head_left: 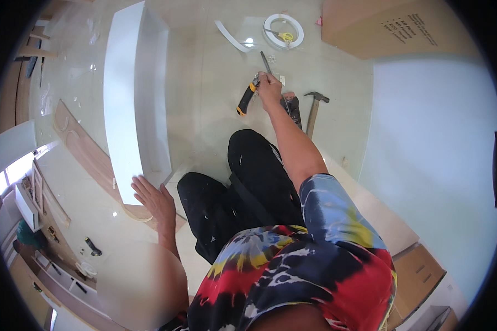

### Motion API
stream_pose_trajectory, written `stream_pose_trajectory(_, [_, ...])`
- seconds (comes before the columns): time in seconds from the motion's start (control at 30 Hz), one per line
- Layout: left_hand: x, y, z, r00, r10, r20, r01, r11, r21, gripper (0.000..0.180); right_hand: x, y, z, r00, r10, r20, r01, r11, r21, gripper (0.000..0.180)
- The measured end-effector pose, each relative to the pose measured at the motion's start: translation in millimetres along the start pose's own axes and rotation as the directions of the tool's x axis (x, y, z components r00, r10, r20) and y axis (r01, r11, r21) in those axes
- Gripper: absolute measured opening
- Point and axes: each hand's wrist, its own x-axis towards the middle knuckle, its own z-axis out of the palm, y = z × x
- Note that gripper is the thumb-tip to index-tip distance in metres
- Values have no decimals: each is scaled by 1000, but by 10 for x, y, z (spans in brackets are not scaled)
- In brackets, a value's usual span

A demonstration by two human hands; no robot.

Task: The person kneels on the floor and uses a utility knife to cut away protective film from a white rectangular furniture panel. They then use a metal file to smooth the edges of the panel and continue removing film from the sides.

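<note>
My left hand point(156, 201) lies flat with fingers outstretched at the near end of a long white box-like panel piece point(121, 99), touching or just over its edge. Further forward, my right hand point(270, 91) is closed on a black-and-yellow utility knife point(247, 100), its handle slanting down to the left. A thin dark rod point(265, 62) projects beyond my right hand; whether I hold it or it lies on the floor, I cannot tell. To the right of that hand, a claw hammer point(313, 113) with a wooden handle rests on the floor.
Beyond lie a roll of white edging strip point(299, 34), yellow-handled scissors point(285, 36) inside it, and a loose white strip point(230, 36). A cardboard box point(370, 27) and large pale panel point(425, 121) stand right. Thin brown board point(83, 140) lies left.
</note>
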Motion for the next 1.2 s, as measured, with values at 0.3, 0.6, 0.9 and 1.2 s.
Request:
stream_pose_trajectory(0.3, [-323, 250, -74, 992, -115, 49, 111, 991, 69, 67, -688, 909, -1717, 945, -191, -266, -21, 774, -633, 28])
stream_pose_trajectory(0.6, [-380, 258, -126, 994, -93, 65, 90, 995, 44, 54, -633, 959, -1951, 977, -199, -75, 95, 725, -682, 26])
stream_pose_trajectory(0.9, [-438, 283, -171, 991, -135, 16, 136, 989, -66, 50, -1062, 914, -1733, 957, -217, 192, 290, 753, -591, 21])
stream_pose_trajectory(1.2, [-377, 291, -240, 982, -187, -12, 183, 969, -169, 40, -1271, 869, -1455, 904, -166, 395, 358, 799, -483, 18])
